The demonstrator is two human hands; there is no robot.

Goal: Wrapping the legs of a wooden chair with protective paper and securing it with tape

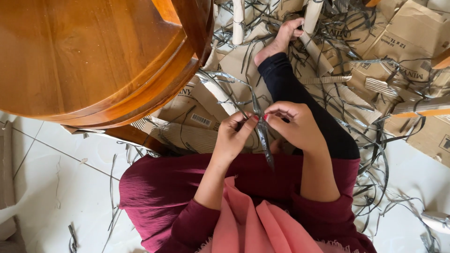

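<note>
Below me is a pale tiled floor (56,187), much of it buried under flattened cardboard boxes (412,33) and a tangle of thin dark grey strips (370,154). A round polished wooden chair seat or stool top (84,56) fills the upper left, and I cannot tell which of the two it is. I am looking down at a seated person in a maroon garment (159,197) with a pink scarf (253,225) hanging in front, one leg in black (300,98) stretched out over the cardboard with the bare foot (281,40) resting against pale wooden rods (238,21). Both forearms are raised and bent inward so the hands meet in the middle of the view above the lap. The left hand (233,136) is curled, its grip pinched shut with thumb and fingertips on a grey strip (263,138). The right hand (293,124) arches over from the other side, wrist bent, its fingertips also closed on the same strip just beside the left ones. The strip runs between the two hands, its upper part rising toward the pile on the floor and its loose lower end hanging down over the maroon lap.
</note>
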